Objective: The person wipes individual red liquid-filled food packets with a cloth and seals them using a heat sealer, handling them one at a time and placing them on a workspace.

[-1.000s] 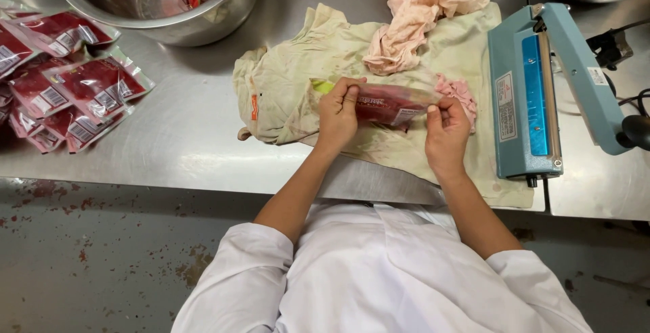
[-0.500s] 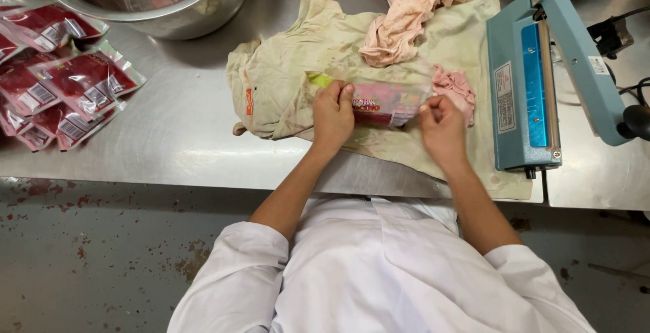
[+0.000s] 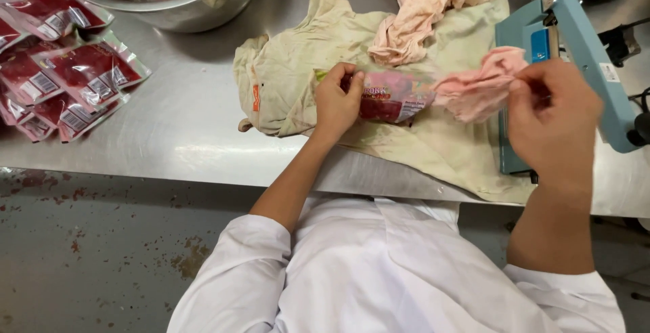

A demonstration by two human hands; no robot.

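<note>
A clear plastic packet of red meat point(image 3: 393, 95) lies on a stained cream cloth point(image 3: 298, 69) spread over the steel table. My left hand point(image 3: 336, 103) pins the packet's left end to the cloth. My right hand point(image 3: 552, 120) is raised off the table and pinches a pink rag point(image 3: 477, 89), whose free end drapes against the packet's right end. A blue heat sealer point(image 3: 575, 55) stands just behind my right hand, partly hidden by it.
Several sealed red packets point(image 3: 61, 82) lie in a heap at the table's left. A steel bowl point(image 3: 196, 1) with bags of red meat sits at the back. Another pink cloth point(image 3: 426, 8) is bunched behind the packet. The table edge point(image 3: 203, 170) runs close to my body.
My right hand has left the packet's right end, risen and taken hold of the pink rag. The left hand stays on the packet's left end.
</note>
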